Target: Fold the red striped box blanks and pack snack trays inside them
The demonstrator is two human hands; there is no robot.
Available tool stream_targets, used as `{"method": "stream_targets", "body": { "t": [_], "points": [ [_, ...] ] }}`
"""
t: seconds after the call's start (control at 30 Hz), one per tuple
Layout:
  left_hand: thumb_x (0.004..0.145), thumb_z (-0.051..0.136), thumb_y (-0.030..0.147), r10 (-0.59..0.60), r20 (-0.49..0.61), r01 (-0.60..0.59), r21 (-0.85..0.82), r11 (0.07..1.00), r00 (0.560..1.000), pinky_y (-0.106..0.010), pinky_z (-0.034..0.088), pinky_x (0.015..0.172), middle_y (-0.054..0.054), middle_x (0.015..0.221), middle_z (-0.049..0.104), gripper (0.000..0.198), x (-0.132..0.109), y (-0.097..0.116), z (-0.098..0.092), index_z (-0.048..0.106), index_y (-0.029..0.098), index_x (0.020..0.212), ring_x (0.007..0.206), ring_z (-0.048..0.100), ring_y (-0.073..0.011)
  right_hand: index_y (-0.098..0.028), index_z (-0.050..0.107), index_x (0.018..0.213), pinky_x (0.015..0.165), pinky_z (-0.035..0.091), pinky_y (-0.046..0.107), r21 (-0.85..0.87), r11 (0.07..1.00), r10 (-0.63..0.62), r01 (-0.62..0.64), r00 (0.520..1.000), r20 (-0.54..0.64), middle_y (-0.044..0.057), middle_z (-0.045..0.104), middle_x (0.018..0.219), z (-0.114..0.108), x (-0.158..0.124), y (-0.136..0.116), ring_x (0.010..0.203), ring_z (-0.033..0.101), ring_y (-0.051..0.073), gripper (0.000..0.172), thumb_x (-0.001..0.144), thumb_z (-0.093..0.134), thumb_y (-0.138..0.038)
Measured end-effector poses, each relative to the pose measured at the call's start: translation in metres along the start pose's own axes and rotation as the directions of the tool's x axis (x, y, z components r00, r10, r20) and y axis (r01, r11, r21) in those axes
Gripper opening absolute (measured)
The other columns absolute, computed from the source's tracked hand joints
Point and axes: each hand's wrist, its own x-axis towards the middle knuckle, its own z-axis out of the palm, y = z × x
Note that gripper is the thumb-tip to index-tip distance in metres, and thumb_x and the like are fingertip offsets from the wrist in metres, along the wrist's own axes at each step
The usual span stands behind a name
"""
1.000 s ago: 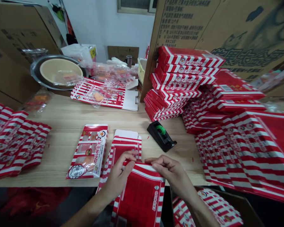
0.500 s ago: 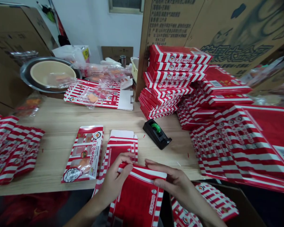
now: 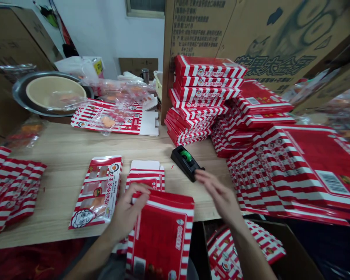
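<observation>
The left hand (image 3: 125, 212) is gripping a flat red-and-white striped cardboard box (image 3: 160, 237), fingers clamped on its edge, while the right hand (image 3: 218, 194) is hovering, fingers apart, just beside a black tape dispenser (image 3: 184, 162).

L hand (image 3: 125, 210) curled in a grip; R hand (image 3: 218, 194) open, fingers spread.

1. The red-and-white striped cardboard carton (image 3: 160, 237) runs past the bottom edge, so its lower end is cut off.
2. The left hand (image 3: 125, 210) covers part of that carton's upper edge.
3. The brown corrugated cardboard box (image 3: 198, 31) runs past the top edge; its printed lines are too small to read.
4. Whatever lies inside the clear plastic bags (image 3: 119, 87) is too blurred to tell.
</observation>
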Motion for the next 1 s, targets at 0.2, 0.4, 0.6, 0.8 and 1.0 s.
{"method": "stream_targets", "body": {
  "t": [0.2, 0.4, 0.6, 0.8, 1.0],
  "points": [
    [0.077, 0.056, 0.043, 0.163, -0.019, -0.164, -0.024, 0.986, 0.986, -0.028, 0.044, 0.076, -0.001, 0.086, 0.062, 0.021, 0.037, 0.027, -0.052, 0.055, 0.022, 0.074, 0.080, 0.057, -0.0173, -0.015, 0.066, 0.061, 0.071, 0.046, 0.036, -0.090, 0.985, 0.143, -0.147, 0.989, -0.043, 0.004, 0.062, 0.064, -0.024, 0.074, 0.034, 0.071, 0.058, 0.021, 0.030, 0.061, 0.067, -0.045],
    [0.079, 0.053, 0.038, 0.110, 0.221, -0.156, 0.206, 0.966, 0.969, -0.025, 0.043, 0.074, -0.001, 0.079, 0.063, 0.018, 0.042, 0.023, -0.062, 0.059, 0.021, 0.074, 0.079, 0.057, -0.0178, -0.015, 0.064, 0.072, 0.070, 0.050, 0.033, 0.074, 0.969, 0.229, -0.236, 0.969, 0.088, 0.004, 0.066, 0.076, -0.036, 0.066, 0.052, 0.071, 0.062, 0.018, 0.042, 0.058, 0.067, -0.054],
    [0.081, 0.049, 0.040, 0.045, 0.276, -0.100, 0.188, 0.977, 0.960, -0.026, 0.044, 0.072, 0.000, 0.077, 0.061, 0.022, 0.048, 0.017, -0.048, 0.059, 0.021, 0.076, 0.075, 0.055, -0.0169, -0.021, 0.054, 0.066, 0.075, 0.051, 0.035, 0.123, 0.962, 0.254, -0.245, 0.965, -0.062, 0.002, 0.064, 0.076, -0.019, 0.047, 0.083, 0.076, 0.063, 0.020, 0.038, 0.061, 0.061, -0.058],
    [0.082, 0.047, 0.039, 0.049, 0.364, -0.113, 0.157, 0.981, 0.930, -0.025, 0.043, 0.072, 0.001, 0.076, 0.059, 0.021, 0.040, 0.025, -0.048, 0.058, 0.021, 0.078, 0.075, 0.054, -0.0161, -0.022, 0.051, 0.059, 0.047, 0.045, 0.030, -0.026, 0.961, 0.266, -0.276, 0.944, -0.194, 0.000, 0.056, 0.050, -0.020, 0.054, 0.089, 0.047, 0.055, 0.017, 0.028, 0.066, 0.059, -0.048],
    [0.084, 0.045, 0.036, 0.023, 0.362, -0.114, 0.232, 0.966, 0.932, -0.024, 0.042, 0.071, 0.002, 0.076, 0.057, 0.019, 0.031, 0.028, -0.050, 0.056, 0.020, 0.079, 0.074, 0.053, -0.0147, -0.020, 0.061, 0.076, 0.045, 0.035, 0.025, -0.143, 0.985, 0.069, -0.092, 0.985, -0.157, -0.001, 0.055, 0.057, -0.010, 0.032, 0.002, 0.045, 0.042, 0.012, 0.029, 0.072, 0.056, -0.048]
  ]
}}
